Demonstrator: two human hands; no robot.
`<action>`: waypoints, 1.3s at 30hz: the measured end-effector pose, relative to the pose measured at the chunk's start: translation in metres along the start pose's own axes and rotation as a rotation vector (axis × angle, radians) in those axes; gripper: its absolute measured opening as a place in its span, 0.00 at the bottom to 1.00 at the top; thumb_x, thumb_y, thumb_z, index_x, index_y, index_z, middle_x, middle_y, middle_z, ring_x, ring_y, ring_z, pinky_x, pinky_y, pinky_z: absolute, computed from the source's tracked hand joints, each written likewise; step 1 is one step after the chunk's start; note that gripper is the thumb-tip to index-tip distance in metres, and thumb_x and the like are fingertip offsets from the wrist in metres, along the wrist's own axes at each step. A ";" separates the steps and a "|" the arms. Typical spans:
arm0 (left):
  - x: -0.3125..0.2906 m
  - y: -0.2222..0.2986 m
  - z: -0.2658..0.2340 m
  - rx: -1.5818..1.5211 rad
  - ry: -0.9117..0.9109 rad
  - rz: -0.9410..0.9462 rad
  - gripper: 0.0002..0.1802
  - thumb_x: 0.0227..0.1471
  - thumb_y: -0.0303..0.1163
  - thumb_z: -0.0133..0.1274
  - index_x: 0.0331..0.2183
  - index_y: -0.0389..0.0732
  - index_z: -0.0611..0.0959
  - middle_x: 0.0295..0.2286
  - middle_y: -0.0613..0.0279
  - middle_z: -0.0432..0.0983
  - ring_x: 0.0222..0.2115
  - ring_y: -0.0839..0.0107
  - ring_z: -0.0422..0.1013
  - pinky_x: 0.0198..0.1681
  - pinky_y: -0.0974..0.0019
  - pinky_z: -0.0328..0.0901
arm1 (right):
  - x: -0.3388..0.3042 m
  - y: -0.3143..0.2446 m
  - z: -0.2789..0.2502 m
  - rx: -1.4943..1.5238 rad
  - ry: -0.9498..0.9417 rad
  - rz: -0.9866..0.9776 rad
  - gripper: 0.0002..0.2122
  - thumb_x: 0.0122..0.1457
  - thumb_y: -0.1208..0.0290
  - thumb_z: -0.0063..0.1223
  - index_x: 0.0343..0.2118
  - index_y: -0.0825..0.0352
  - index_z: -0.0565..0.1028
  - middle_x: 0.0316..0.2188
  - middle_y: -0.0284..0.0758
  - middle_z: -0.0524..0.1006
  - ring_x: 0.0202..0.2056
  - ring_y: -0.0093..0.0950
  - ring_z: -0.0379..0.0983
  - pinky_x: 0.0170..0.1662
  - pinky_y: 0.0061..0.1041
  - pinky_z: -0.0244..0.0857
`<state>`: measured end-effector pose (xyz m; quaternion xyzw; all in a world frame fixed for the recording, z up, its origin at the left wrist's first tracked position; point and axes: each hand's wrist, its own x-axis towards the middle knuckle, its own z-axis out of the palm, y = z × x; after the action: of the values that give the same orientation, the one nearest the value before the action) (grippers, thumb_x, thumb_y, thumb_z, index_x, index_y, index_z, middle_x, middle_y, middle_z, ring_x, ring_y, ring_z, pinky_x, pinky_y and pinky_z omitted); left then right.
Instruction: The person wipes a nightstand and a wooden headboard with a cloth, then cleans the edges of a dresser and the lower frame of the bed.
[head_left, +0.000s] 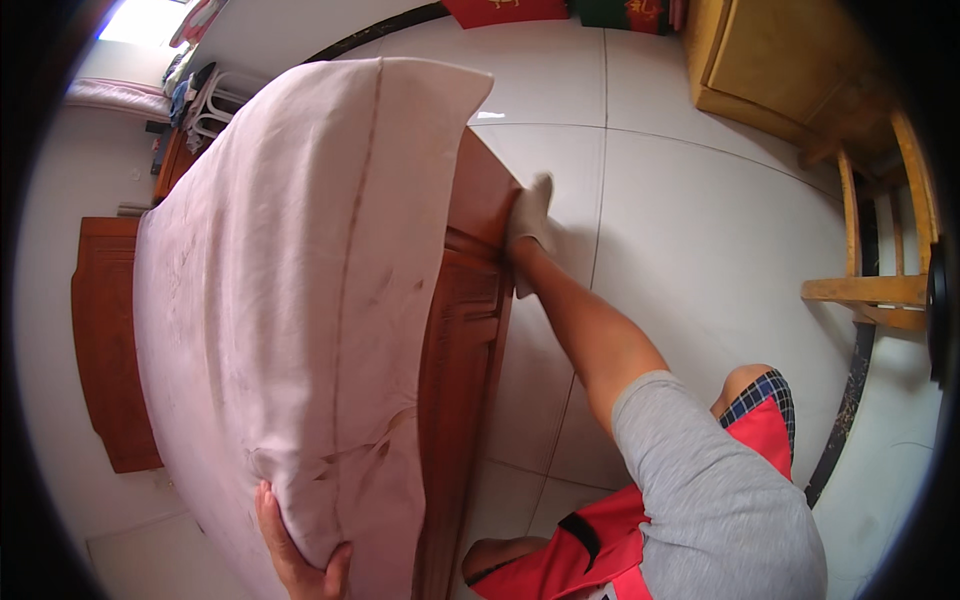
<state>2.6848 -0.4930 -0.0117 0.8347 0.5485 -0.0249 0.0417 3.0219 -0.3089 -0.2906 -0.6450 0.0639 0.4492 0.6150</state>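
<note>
A pale pink sheet (290, 260) with wrinkles and a long seam covers the bed, its far corner sticking out over the wooden frame. My left hand (305, 560) comes in from the lower edge and grips a bunched fold of the sheet, with the thumb to the right and fingers to the left. Beneath the sheet's right side shows the reddish-brown wooden bed panel (465, 330). My right hand is out of view. One bare leg (590, 340) stretches forward from grey cloth, its socked foot (530, 215) beside the bed's far corner.
A wooden headboard (105, 345) stands against the left wall. Beyond the bed is a white metal-framed chair or rack (215, 105). A yellowish wooden cabinet (770, 65) and a wooden stool-like frame (865, 290) stand right. White floor tiles (690, 230) lie between. Red cloth (590, 550) hangs near my legs.
</note>
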 end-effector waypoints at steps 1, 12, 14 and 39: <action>0.020 0.018 0.001 -0.001 0.044 0.073 0.45 0.39 0.39 0.58 0.55 0.35 0.54 0.53 0.45 0.51 0.55 0.50 0.48 0.56 0.56 0.44 | 0.080 0.044 -0.004 0.229 -0.103 -0.037 0.29 0.60 0.52 0.13 0.55 0.73 0.51 0.56 0.46 0.55 0.57 0.38 0.50 0.59 0.29 0.38; 0.022 0.010 0.006 -0.087 0.040 0.036 0.47 0.30 0.25 0.54 0.55 0.36 0.54 0.55 0.50 0.50 0.56 0.54 0.47 0.58 0.58 0.41 | -0.137 0.103 0.024 -0.150 -0.097 -0.745 0.24 0.59 0.58 0.24 0.53 0.71 0.56 0.54 0.43 0.57 0.56 0.36 0.51 0.58 0.29 0.42; 0.022 0.018 0.008 -0.136 0.062 0.007 0.46 0.31 0.26 0.54 0.55 0.37 0.54 0.55 0.50 0.50 0.56 0.54 0.47 0.58 0.58 0.41 | -0.115 0.099 0.022 -0.142 -0.112 -0.752 0.23 0.59 0.59 0.27 0.53 0.70 0.57 0.54 0.42 0.58 0.56 0.36 0.52 0.57 0.28 0.42; 0.024 0.007 0.012 -0.153 0.120 0.027 0.45 0.31 0.28 0.57 0.54 0.36 0.58 0.53 0.50 0.54 0.55 0.54 0.50 0.57 0.58 0.44 | -0.039 0.096 -0.008 0.088 -0.112 -0.455 0.13 0.56 0.73 0.29 0.38 0.72 0.66 0.31 0.43 0.70 0.35 0.37 0.65 0.41 0.30 0.59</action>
<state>2.7004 -0.4754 -0.0258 0.8364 0.5390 0.0678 0.0729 2.9416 -0.3567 -0.3367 -0.5892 -0.0977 0.3310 0.7306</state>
